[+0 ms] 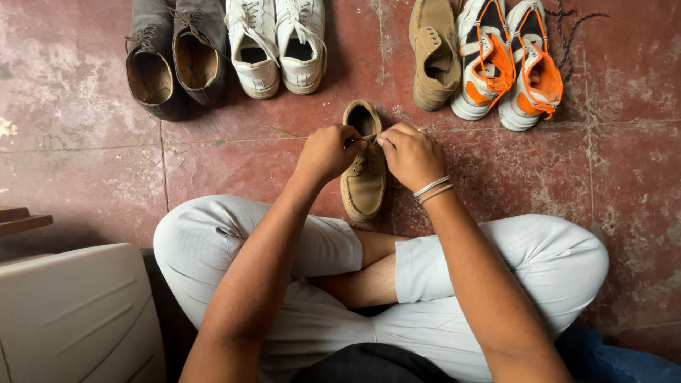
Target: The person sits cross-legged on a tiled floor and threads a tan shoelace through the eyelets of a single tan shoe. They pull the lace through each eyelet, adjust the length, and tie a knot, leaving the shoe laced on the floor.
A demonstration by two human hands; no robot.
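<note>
The left hand [328, 150] and the right hand [411, 154] are both curled narrow over the tan shoe [364, 174], fingertips pinching its laces [360, 164] — each hand seems to hold a lace end. The shoe stands on the red floor [234, 163] just before the crossed legs. The lacing looks unfinished — no bow is visible. Its tan partner [433, 53] waits farther off in the row.
</note>
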